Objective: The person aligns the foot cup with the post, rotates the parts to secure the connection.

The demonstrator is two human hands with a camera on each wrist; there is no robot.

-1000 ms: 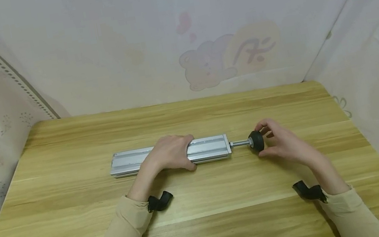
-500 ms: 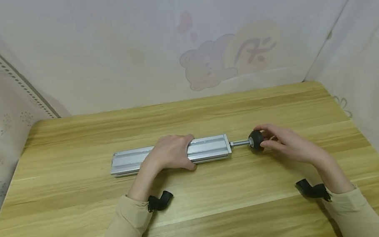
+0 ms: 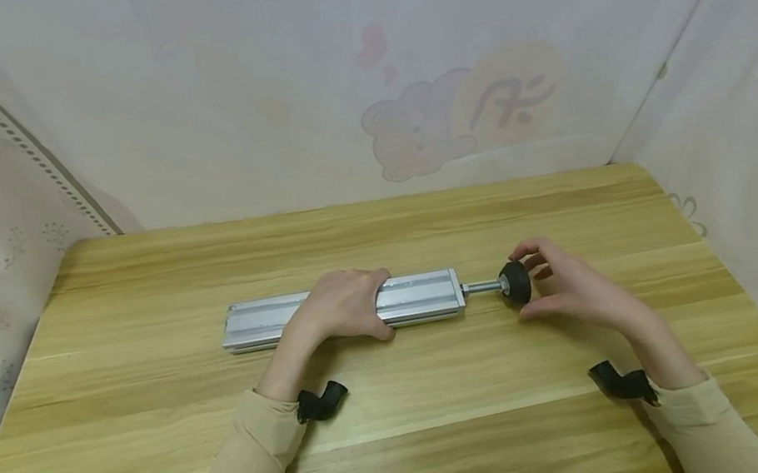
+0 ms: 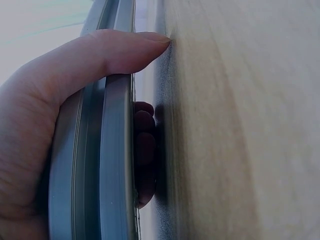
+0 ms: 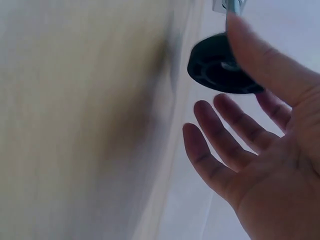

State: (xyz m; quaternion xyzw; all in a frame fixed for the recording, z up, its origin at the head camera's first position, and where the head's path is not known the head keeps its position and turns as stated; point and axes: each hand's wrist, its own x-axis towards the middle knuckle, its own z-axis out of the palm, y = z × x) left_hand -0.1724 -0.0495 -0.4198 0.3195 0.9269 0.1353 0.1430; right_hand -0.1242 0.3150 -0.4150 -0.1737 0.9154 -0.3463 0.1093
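A silver aluminium profile (image 3: 417, 290) lies lengthwise on the wooden table in the head view. My left hand (image 3: 338, 304) grips it across the middle; in the left wrist view the thumb (image 4: 115, 52) runs over one side and the curled fingers (image 4: 145, 145) show beyond. A threaded rod (image 3: 483, 287) sticks out of the profile's right end and carries a black levelling foot (image 3: 515, 283). My right hand (image 3: 574, 287) is spread around that foot, thumb on the near side and index finger on the far side, slightly wider than its rim. In the right wrist view the other fingers extend loosely below the foot (image 5: 215, 65).
The wooden table (image 3: 419, 466) extends on all sides of the profile. Printed pale curtains (image 3: 245, 82) hang behind it and at both sides. A black curved wrist mount (image 3: 323, 401) juts from the left cuff, another black mount (image 3: 621, 381) from the right.
The right hand closed its thumb and fingers on the black foot half a second ago, turning slightly, and has now spread them again. The left hand and the profile stay in place.
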